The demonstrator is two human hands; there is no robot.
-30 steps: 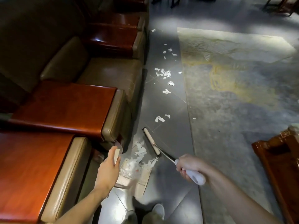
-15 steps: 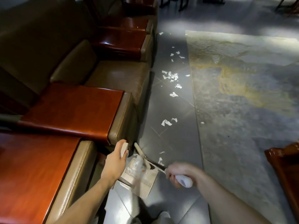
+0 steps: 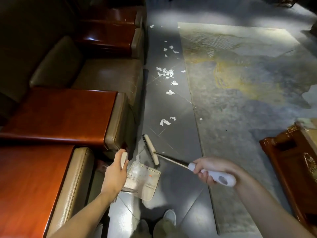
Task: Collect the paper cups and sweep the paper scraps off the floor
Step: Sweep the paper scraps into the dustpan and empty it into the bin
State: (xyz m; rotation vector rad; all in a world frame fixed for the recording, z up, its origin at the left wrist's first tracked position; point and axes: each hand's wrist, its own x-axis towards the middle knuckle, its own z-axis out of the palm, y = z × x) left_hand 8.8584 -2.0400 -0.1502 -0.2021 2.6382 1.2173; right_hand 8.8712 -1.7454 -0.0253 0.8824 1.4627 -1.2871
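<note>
With the last pile now in the dustpan [image 3: 147, 179] gripped by the left hand [image 3: 116, 170], the right hand [image 3: 212, 170], clenched on the brush [image 3: 151, 149], swings it back toward the remaining scraps [image 3: 165, 121].

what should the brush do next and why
Probably reach the brush in the right hand out past the nearest scraps and drag them back into the dustpan the left hand holds: they lie loose just beyond the brush head.
</note>
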